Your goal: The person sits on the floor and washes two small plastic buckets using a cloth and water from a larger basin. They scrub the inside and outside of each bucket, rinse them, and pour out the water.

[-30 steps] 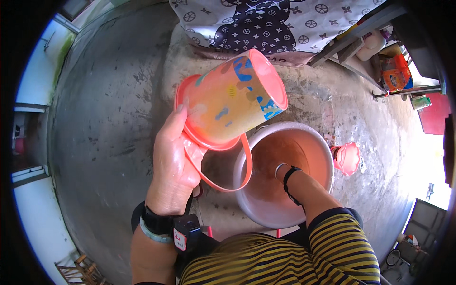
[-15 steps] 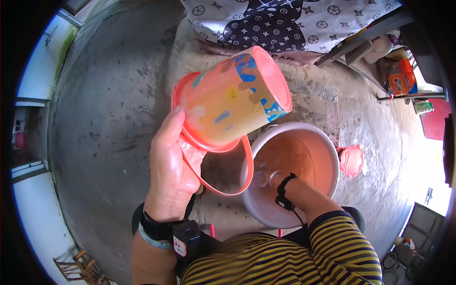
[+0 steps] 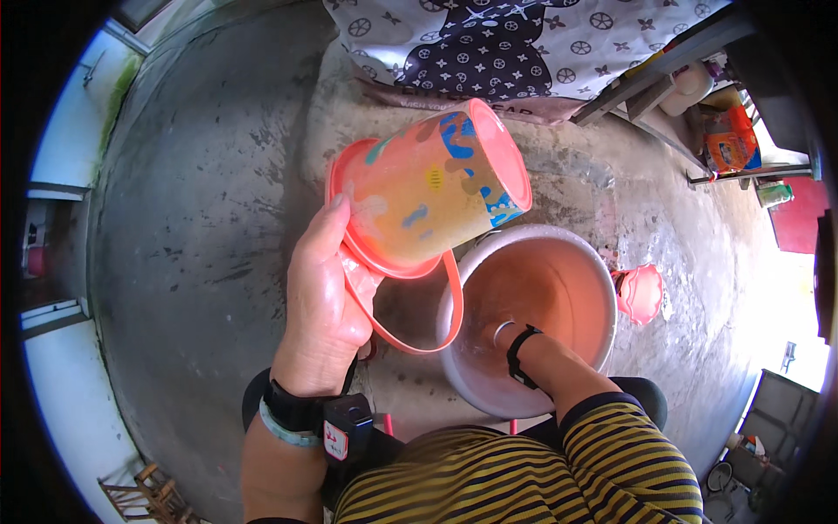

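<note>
My left hand (image 3: 320, 284) grips a small pink toy bucket (image 3: 419, 196) by its rim, thumb on the outside. The bucket is tipped on its side, its pink base facing up and to the right, with blue, brown and yellow patterns on its wall. Its pink strap handle (image 3: 456, 306) hangs below. My right hand (image 3: 504, 337) reaches down into a large round tub (image 3: 602, 262) of cloudy, orange-tinted water. The water hides its fingers, so what they hold, if anything, does not show.
A pink scalloped-edged container (image 3: 642, 295) is on the wet concrete floor right of the tub. Patterned cloth (image 3: 576, 44) hangs at the back. Shelving (image 3: 751, 175) with an orange packet (image 3: 731, 144) stands at the right, and a wooden stool (image 3: 144, 493) at the lower left.
My left hand and the bucket have shifted slightly right, with little change in tilt. My right hand stays down in the tub's water, its forearm slightly moved.
</note>
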A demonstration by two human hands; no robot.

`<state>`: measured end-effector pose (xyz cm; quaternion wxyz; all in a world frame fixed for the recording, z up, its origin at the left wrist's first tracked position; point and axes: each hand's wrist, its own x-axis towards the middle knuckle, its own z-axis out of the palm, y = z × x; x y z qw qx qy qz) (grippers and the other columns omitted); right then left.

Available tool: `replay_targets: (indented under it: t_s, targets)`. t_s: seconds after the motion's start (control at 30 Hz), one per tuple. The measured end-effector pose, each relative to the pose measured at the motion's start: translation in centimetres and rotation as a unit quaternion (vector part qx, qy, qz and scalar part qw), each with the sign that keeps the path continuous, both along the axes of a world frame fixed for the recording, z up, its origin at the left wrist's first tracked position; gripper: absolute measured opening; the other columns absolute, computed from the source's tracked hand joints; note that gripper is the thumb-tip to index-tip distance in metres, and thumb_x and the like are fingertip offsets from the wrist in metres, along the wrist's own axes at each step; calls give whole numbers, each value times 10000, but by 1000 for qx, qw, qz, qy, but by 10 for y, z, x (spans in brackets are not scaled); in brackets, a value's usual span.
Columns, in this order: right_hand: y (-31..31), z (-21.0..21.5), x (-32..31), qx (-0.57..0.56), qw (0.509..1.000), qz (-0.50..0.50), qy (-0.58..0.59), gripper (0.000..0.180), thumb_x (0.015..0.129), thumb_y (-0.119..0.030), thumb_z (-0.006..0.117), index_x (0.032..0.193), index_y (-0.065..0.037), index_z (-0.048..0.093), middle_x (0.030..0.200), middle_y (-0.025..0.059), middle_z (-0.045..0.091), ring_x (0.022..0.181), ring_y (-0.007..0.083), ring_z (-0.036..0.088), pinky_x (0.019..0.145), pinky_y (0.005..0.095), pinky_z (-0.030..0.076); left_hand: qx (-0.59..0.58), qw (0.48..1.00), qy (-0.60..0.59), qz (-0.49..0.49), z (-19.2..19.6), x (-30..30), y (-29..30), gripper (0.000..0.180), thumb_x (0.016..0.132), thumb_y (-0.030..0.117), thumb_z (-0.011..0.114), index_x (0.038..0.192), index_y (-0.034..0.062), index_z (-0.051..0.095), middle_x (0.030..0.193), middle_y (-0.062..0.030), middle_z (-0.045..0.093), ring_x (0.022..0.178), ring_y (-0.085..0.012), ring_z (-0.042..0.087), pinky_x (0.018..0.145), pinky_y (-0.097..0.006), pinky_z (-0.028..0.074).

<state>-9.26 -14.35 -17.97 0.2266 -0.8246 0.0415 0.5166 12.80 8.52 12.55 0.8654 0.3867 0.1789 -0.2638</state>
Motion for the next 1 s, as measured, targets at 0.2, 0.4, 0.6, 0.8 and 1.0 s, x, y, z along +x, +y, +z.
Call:
replay_targets:
  t_s: [0.2, 0.4, 0.6, 0.8, 1.0]
  targets:
    - [16, 54, 21, -35, 986, 103, 125, 532, 1003, -492, 490, 1191, -51, 722, 1171, 172, 725, 1117, 315, 680, 977, 497, 491, -3, 1000, -6, -5, 1, 2, 0, 423, 1068, 251, 491, 1399, -11, 522, 1413, -152, 602, 1308, -259, 577, 1111, -443, 459]
    - [31, 100, 22, 164, 984, -44, -51, 352, 976, -385, 581, 953, -84, 762, 1078, 124, 744, 889, 270, 700, 826, 440, 551, -1, 1000, -11, 2, 13, -3, -6, 414, 1075, 240, 472, 1397, -16, 521, 1408, -151, 603, 1292, -258, 586, 1087, -442, 476]
    - [33, 16, 13, 311, 756, -572, 70, 320, 986, -342, 608, 1025, -42, 712, 937, 90, 708, 802, 217, 686, 771, 414, 569, -20, 999, -32, -4, 9, -11, -16, 421, 1077, 243, 464, 1401, -23, 513, 1415, -166, 592, 1293, -268, 585, 1084, -448, 478]
    - [42, 60, 15, 114, 983, -141, -22, 431, 959, -382, 575, 1004, 24, 714, 951, 162, 715, 831, 247, 695, 764, 412, 555, -6, 999, -28, -20, 8, -13, -17, 427, 1081, 254, 463, 1403, -22, 513, 1410, -167, 594, 1289, -270, 586, 1082, -453, 480]
    - [33, 136, -12, 117, 984, -123, 56, 449, 897, -402, 630, 1002, 22, 735, 939, 176, 723, 807, 265, 697, 738, 401, 552, 4, 998, -34, -43, 9, -12, -23, 429, 1078, 258, 469, 1402, -19, 517, 1393, -166, 607, 1270, -277, 601, 1063, -453, 498]
